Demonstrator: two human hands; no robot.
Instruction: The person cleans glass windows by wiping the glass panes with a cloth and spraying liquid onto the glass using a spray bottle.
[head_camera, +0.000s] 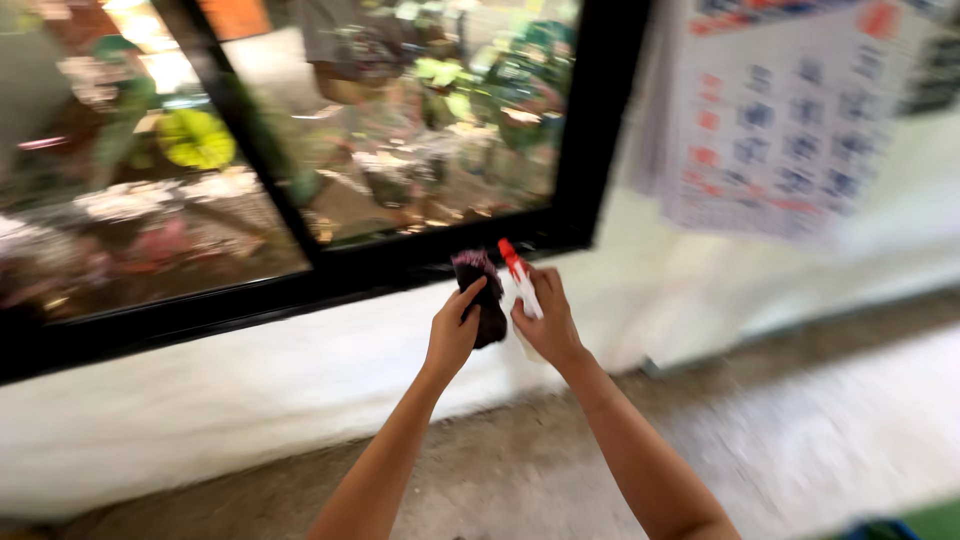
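Your left hand (452, 335) grips a dark cloth (482, 295). Your right hand (545, 325) is wrapped around a white spray bottle (522, 290), near the black window frame (420, 262). A loose grip might drop it.

Open room below both hands; black window frame (400, 265) (glass behind) just ahead.

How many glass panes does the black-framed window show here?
2: a left pane and a right pane, split by a black bar. More may lie beyond the picture's left edge.
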